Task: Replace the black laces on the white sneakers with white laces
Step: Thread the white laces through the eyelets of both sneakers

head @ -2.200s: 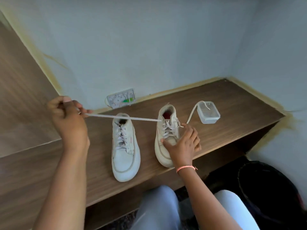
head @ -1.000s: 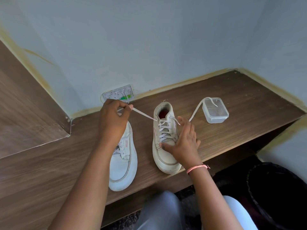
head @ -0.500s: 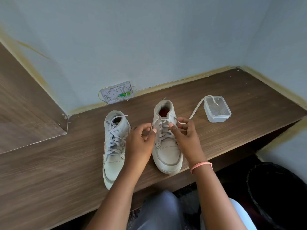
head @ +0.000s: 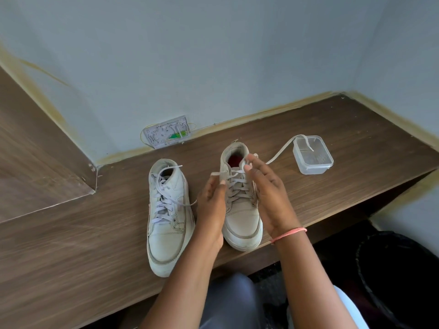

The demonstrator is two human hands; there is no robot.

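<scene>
Your left hand (head: 212,205) had its fingers (head: 219,184) pinched on a white lace end at the upper eyelets of the right sneaker (head: 240,200), while your right hand (head: 268,193) curled thumb and fingertips round the lace (head: 280,151) at the collar, its free end trailing into a clear plastic tub (head: 313,156). The left sneaker (head: 167,217) stood just beside, already laced white; no brand was readable. Both sat on a wood-grain worktop (head: 71,245) against pale blue walls (head: 213,55), a wall socket (head: 167,135) behind.
</scene>
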